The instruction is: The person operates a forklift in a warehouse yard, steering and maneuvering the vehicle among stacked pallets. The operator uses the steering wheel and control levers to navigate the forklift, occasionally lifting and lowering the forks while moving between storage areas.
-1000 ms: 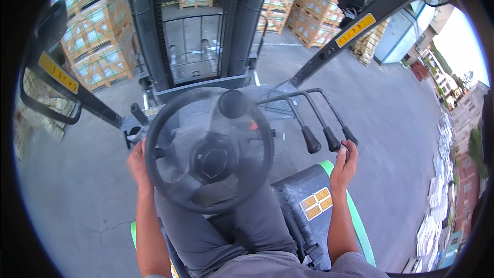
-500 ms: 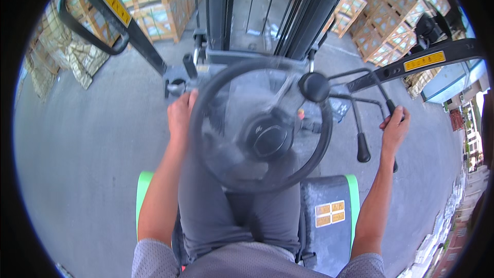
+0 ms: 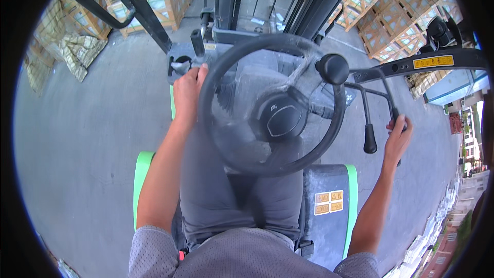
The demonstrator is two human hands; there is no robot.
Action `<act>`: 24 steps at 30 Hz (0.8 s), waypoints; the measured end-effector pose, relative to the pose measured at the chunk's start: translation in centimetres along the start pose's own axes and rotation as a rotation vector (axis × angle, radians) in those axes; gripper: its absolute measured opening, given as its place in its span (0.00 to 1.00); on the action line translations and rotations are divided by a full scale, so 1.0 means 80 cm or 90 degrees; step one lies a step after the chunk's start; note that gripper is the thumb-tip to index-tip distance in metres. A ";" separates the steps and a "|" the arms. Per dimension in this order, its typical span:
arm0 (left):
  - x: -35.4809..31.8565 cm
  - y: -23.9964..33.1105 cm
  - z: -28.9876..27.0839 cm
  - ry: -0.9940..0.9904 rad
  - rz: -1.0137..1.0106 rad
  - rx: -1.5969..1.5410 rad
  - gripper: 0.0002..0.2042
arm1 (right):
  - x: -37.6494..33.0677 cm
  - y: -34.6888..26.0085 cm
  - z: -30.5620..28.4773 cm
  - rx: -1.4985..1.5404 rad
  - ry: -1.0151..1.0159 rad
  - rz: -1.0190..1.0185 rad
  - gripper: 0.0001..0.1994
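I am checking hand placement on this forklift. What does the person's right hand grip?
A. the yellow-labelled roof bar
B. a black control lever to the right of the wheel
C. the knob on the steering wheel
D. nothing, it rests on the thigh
B: the right hand is closed around a black control lever beside the steering wheel, away from the wheel's knob.

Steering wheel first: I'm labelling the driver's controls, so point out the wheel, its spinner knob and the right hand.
steering wheel (image 3: 280, 118), head view, centre hub.
spinner knob (image 3: 333, 68), head view, top of the black ball.
right hand (image 3: 397, 141), head view, back of the hand.
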State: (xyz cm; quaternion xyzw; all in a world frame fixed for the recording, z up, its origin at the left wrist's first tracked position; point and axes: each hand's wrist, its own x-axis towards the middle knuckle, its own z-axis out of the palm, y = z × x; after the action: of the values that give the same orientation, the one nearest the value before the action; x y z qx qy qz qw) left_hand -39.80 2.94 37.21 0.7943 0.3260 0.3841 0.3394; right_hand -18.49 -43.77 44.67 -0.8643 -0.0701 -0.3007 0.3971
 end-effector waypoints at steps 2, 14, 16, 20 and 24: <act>-0.014 0.012 0.009 -0.001 -0.018 0.023 0.24 | -0.030 0.017 -0.019 -0.084 0.056 -0.103 0.24; -0.073 -0.006 0.060 -0.013 -0.006 0.027 0.22 | -0.136 -0.122 0.060 0.299 -0.137 -0.238 0.26; -0.070 -0.017 0.067 -0.016 -0.013 0.016 0.22 | -0.113 -0.182 0.118 0.277 -0.103 -0.282 0.21; -0.068 -0.036 0.072 -0.004 -0.046 0.005 0.21 | -0.157 -0.266 0.175 0.337 -0.102 -0.358 0.09; -0.051 -0.057 0.067 -0.034 0.025 -0.099 0.22 | -0.267 -0.294 0.190 0.403 -0.234 -0.439 0.11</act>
State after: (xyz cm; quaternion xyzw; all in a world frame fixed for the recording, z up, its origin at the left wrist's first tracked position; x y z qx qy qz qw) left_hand -38.53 0.75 29.46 0.7820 0.2704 0.3933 0.4009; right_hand -37.18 -14.33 39.85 -0.6664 -0.5085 -0.2214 0.4984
